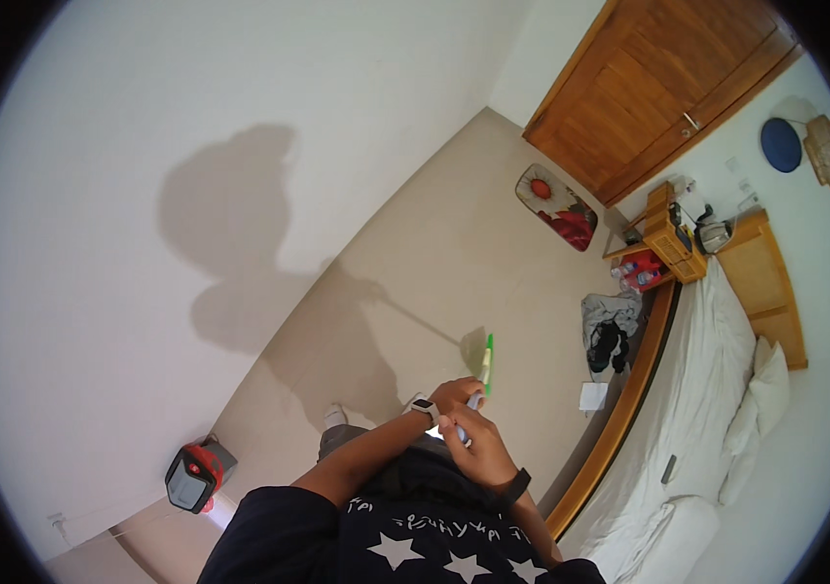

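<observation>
Both my hands are closed around the pale handle of a broom [488, 358]. My left hand [456, 391], with a light-coloured watch at its wrist, grips the handle farther from my body. Closer to my body, my right hand [483, 446] holds the upper part of the handle, a dark band on that wrist. The broom's green and pale head shows just beyond my left hand, over the beige floor [434, 253]. Part of the handle is hidden behind my fingers.
A white wall [94, 243] runs along the left, with a grey and red bin-like container [199, 475] at its foot. To the right is a bed [678, 419] with a wooden frame. Clothes [612, 331] lie beside it. Farther off are a floral mat [558, 206] and a wooden door [653, 92].
</observation>
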Action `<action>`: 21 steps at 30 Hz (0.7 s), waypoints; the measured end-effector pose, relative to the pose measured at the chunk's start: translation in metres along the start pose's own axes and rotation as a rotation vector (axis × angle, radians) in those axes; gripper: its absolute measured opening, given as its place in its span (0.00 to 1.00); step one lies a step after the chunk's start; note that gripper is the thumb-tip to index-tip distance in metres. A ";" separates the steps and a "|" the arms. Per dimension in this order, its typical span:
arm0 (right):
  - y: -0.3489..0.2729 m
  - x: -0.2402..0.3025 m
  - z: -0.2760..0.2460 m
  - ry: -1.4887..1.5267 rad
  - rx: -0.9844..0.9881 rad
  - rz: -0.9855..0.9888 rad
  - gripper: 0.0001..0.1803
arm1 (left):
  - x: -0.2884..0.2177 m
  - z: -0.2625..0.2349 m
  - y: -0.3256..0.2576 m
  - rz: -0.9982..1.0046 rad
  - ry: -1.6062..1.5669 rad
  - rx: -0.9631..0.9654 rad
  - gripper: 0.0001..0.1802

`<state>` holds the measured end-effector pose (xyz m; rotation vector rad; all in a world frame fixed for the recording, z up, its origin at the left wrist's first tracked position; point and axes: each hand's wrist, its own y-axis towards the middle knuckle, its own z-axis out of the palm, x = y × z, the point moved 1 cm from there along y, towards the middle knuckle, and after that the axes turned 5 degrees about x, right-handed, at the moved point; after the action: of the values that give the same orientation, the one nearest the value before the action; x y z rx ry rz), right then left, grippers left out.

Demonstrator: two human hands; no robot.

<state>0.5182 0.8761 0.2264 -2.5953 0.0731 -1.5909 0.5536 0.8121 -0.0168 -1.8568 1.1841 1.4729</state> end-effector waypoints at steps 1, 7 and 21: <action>-0.002 -0.010 -0.004 -0.031 0.046 0.034 0.09 | 0.005 -0.001 -0.001 -0.047 0.098 0.038 0.10; -0.016 -0.057 -0.018 0.216 -0.120 -0.005 0.17 | 0.035 -0.030 -0.025 -0.339 0.245 -0.040 0.10; 0.007 0.006 -0.071 0.063 -0.108 -0.236 0.15 | -0.040 -0.058 0.027 -0.305 0.134 -0.297 0.16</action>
<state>0.4578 0.8646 0.2627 -2.7217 -0.1522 -1.7913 0.5594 0.7653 0.0417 -2.2483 0.7210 1.4268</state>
